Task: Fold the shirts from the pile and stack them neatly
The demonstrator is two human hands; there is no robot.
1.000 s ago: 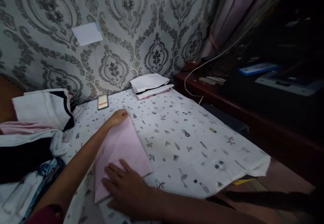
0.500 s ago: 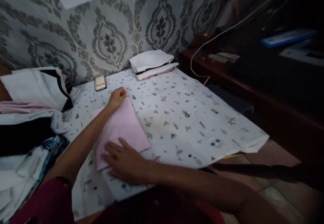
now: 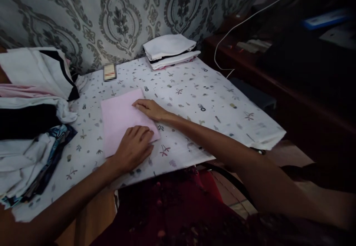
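A pink folded cloth [image 3: 119, 114] lies flat on the patterned white tablecloth [image 3: 183, 101]. My left hand [image 3: 135, 146] rests on its near right corner, palm down, with the fingers laid over the cloth. Across the right edge of the cloth reaches my right hand [image 3: 151, 109], its fingers stretched out and their tips touching the pink surface. Neither hand grips anything that I can see. The cloth's near corner is partly hidden by my left hand.
Folded white clothes [image 3: 169, 47] are stacked against the patterned wall. A heap of mixed clothes [image 3: 30, 112] fills the left side. Near the wall is a small blurred rectangular item [image 3: 109, 72]. A white cable [image 3: 250, 16] hangs over the dark wooden furniture [image 3: 278, 79] on the right.
My left hand has moved from the cloth's far edge to its near right corner. My right hand has gone from the near side to the right edge. The view has tilted down.
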